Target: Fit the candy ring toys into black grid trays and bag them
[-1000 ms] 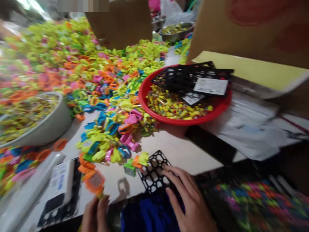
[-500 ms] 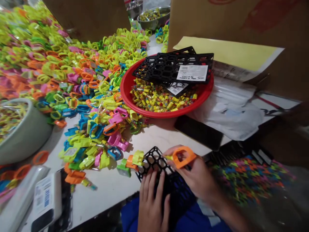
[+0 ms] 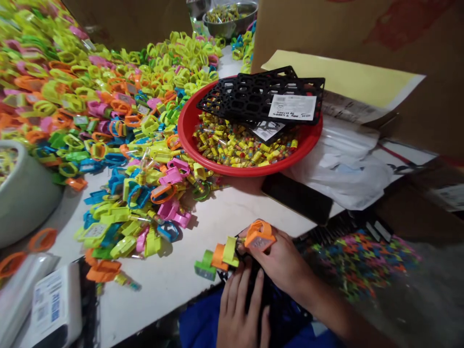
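Observation:
My right hand (image 3: 281, 258) pinches an orange plastic ring-shaped piece (image 3: 260, 235) above the front edge of the table. Beside it, my left hand (image 3: 242, 304) lies with its fingers stretched out over a black lattice tray, which is mostly hidden beneath both hands. A green piece (image 3: 205, 266), an orange piece (image 3: 220, 257) and a yellow piece (image 3: 230, 252) stand in a row at the tray's left edge, just beyond my left fingertips. Blue cloth (image 3: 203, 321) shows below the hands.
A red bowl (image 3: 250, 169) of small yellow items holds black lattice trays (image 3: 261, 99). Colourful plastic pieces (image 3: 137, 193) are heaped at the left. A dark phone (image 3: 297, 198), a pale bowl (image 3: 29, 198), a plastic bag (image 3: 348, 169) and cardboard boxes (image 3: 355, 29) are around.
My right hand has moved slightly left and down with the orange piece, which is now tilted so its flat face shows. My left hand and the tray have shifted slightly right and down.

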Demonstrator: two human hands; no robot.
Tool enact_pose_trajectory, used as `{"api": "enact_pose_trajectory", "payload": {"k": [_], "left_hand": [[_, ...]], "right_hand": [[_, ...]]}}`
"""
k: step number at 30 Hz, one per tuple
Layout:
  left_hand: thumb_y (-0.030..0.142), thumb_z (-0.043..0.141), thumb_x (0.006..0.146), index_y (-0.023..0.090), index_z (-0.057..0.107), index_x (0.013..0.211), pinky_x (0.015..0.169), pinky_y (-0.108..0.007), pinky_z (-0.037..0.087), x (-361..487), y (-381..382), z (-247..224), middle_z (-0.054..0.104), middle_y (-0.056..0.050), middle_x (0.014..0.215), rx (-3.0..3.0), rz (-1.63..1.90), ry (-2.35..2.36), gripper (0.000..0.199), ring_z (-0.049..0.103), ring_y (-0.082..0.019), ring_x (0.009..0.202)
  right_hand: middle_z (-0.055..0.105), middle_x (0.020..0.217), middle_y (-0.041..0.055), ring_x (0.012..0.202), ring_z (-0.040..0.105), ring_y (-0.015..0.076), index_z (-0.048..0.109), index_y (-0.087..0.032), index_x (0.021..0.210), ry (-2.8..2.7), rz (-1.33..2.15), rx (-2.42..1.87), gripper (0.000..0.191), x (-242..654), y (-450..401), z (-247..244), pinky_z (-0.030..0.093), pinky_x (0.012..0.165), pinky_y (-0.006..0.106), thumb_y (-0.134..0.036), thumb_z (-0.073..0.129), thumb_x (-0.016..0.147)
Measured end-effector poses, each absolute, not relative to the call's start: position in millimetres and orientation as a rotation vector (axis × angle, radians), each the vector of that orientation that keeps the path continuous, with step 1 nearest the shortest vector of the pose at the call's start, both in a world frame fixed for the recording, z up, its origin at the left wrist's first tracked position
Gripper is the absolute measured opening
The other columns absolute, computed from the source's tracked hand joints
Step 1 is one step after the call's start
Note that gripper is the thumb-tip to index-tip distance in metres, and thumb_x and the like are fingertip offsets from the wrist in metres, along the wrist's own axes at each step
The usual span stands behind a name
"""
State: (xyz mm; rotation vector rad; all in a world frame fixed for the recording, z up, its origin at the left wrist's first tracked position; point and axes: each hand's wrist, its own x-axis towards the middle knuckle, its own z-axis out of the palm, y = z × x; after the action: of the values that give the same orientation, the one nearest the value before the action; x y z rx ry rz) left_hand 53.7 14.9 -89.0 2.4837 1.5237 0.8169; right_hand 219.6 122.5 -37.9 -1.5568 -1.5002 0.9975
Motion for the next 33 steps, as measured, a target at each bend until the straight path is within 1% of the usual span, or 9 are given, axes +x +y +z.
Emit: {"api": "enact_pose_trajectory", "payload": {"k": [4, 8, 11, 16, 20, 23, 27, 30, 33], "left_hand": [[0.016, 0.055, 0.102, 0.031, 0.057, 0.159, 0.114, -0.037, 0.057, 47, 19, -82, 0.074, -0.008, 0.144, 2.503, 0.992, 1.512, 0.058, 0.070, -0.025, 0.135], [0.024, 0.054, 0.107, 0.036, 0.056, 0.160, 0.124, -0.043, 0.049, 34, 50, -38, 0.074, -0.004, 0.143, 2.577, 1.383, 1.553, 0.054, 0.067, -0.025, 0.138], [0.029, 0.064, 0.106, 0.022, 0.052, 0.162, 0.130, -0.051, 0.042, 24, 87, -3, 0.074, -0.010, 0.142, 2.578, 1.024, 1.481, 0.058, 0.063, -0.029, 0.142], [0.016, 0.063, 0.107, 0.012, 0.054, 0.156, 0.117, -0.031, 0.051, 21, 118, 8, 0.075, -0.012, 0.138, 2.550, 0.964, 1.324, 0.050, 0.067, -0.021, 0.132], [0.017, 0.061, 0.109, 0.015, 0.049, 0.162, 0.110, -0.033, 0.054, 26, 117, 2, 0.076, -0.012, 0.133, 2.583, 0.996, 1.354, 0.054, 0.070, -0.022, 0.124], [0.018, 0.058, 0.110, 0.020, 0.042, 0.168, 0.105, -0.036, 0.056, 29, 119, 1, 0.077, -0.011, 0.133, 2.596, 0.999, 1.371, 0.060, 0.072, -0.023, 0.120], [0.020, 0.056, 0.112, 0.019, 0.038, 0.170, 0.103, -0.037, 0.057, 31, 122, 2, 0.077, -0.012, 0.132, 2.631, 1.032, 1.366, 0.060, 0.072, -0.023, 0.117], [0.020, 0.051, 0.113, 0.017, 0.037, 0.170, 0.106, -0.036, 0.057, 31, 119, 5, 0.076, -0.012, 0.137, 2.634, 1.011, 1.358, 0.059, 0.071, -0.023, 0.123], [0.019, 0.048, 0.112, 0.016, 0.033, 0.171, 0.116, -0.037, 0.053, 24, 106, 5, 0.070, -0.014, 0.148, 2.671, 0.967, 1.351, 0.061, 0.063, -0.024, 0.140]], "right_hand": [[0.078, 0.094, 0.0066, 0.089, 0.076, 0.0241, 0.066, -0.022, 0.098, -1.745, 0.775, -1.573, 0.010, 218, 123, -39, 0.062, 0.083, 0.035, -0.014, 0.061, 0.096], [0.071, 0.090, 0.0055, 0.084, 0.071, 0.0235, 0.061, -0.022, 0.102, -2.014, 0.584, -1.474, 0.022, 218, 121, -37, 0.061, 0.081, 0.035, -0.005, 0.051, 0.091], [0.069, 0.093, 0.0066, 0.084, 0.069, 0.0240, 0.060, -0.021, 0.107, -2.114, 0.617, -1.476, 0.029, 220, 121, -40, 0.062, 0.082, 0.035, -0.003, 0.050, 0.087], [0.071, 0.101, 0.0063, 0.089, 0.071, 0.0246, 0.058, -0.021, 0.117, -2.215, 0.694, -1.518, 0.042, 222, 129, -36, 0.064, 0.088, 0.038, 0.000, 0.056, 0.080], [0.075, 0.110, 0.0111, 0.103, 0.076, 0.0281, 0.062, -0.018, 0.119, -2.299, 0.636, -1.464, 0.045, 221, 136, -28, 0.066, 0.095, 0.042, 0.003, 0.057, 0.080], [0.077, 0.121, 0.0142, 0.113, 0.077, 0.0282, 0.064, -0.016, 0.130, -2.306, 0.510, -1.433, 0.058, 219, 137, -28, 0.065, 0.104, 0.044, 0.007, 0.052, 0.078], [0.077, 0.126, 0.0153, 0.118, 0.077, 0.0283, 0.066, -0.016, 0.134, -2.305, 0.590, -1.460, 0.061, 222, 140, -26, 0.064, 0.106, 0.044, 0.006, 0.053, 0.078], [0.079, 0.124, 0.0129, 0.114, 0.079, 0.0261, 0.070, -0.019, 0.130, -2.288, 0.730, -1.402, 0.057, 230, 143, -28, 0.066, 0.102, 0.040, 0.004, 0.053, 0.080], [0.081, 0.121, 0.0126, 0.110, 0.081, 0.0257, 0.071, -0.019, 0.131, -2.245, 0.613, -1.349, 0.056, 238, 140, -44, 0.068, 0.096, 0.038, 0.002, 0.049, 0.084]]}}
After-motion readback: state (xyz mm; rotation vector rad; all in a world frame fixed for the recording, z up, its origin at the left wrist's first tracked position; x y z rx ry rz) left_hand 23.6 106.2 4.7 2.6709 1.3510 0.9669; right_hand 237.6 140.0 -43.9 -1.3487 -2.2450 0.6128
